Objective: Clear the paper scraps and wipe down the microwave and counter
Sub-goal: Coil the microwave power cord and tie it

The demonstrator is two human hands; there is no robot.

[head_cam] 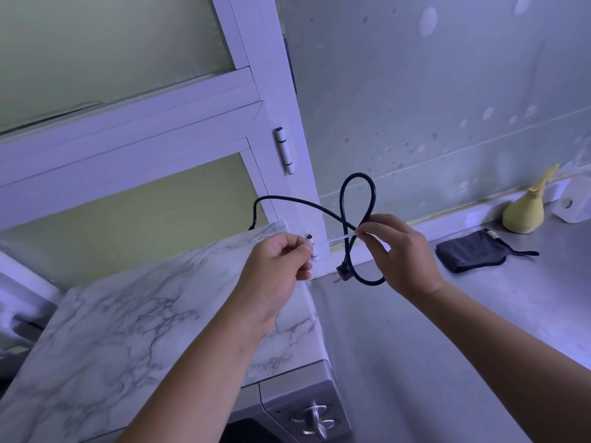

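Cord (pixel 358 199): black power lead, looped in a figure of eight, held up over the gap between microwave (pixel 128 314) and bench (pixel 479 330); plug (pixel 340 270) hung low, just beside the microwave's back corner.
Right hand (pixel 403 254): fingers (pixel 372 233) pinched on the cord at its crossing, a white tie (pixel 343 236) caught in the same pinch.
Left hand (pixel 275 263): fingers (pixel 299 251) curled tight above the microwave's far edge; could not be told, against the white window frame (pixel 287 193), whether closed on the tie's other end.
Axis: tie stretched roughly level, running from right fingers toward left; right hand nearer the crossing.
Cloth (pixel 470 251): dark, folded, lying on the bench to the right, well apart from both hands, right hand nearer.
Room: open bench ahead and rightward; wall and frame close behind the loop; yellow pouch (pixel 524 212) and paper roll (pixel 572 206) at the back edge.
Stage: judged as bundling the cord clear; wiping not yet begun; no paper scraps seen.
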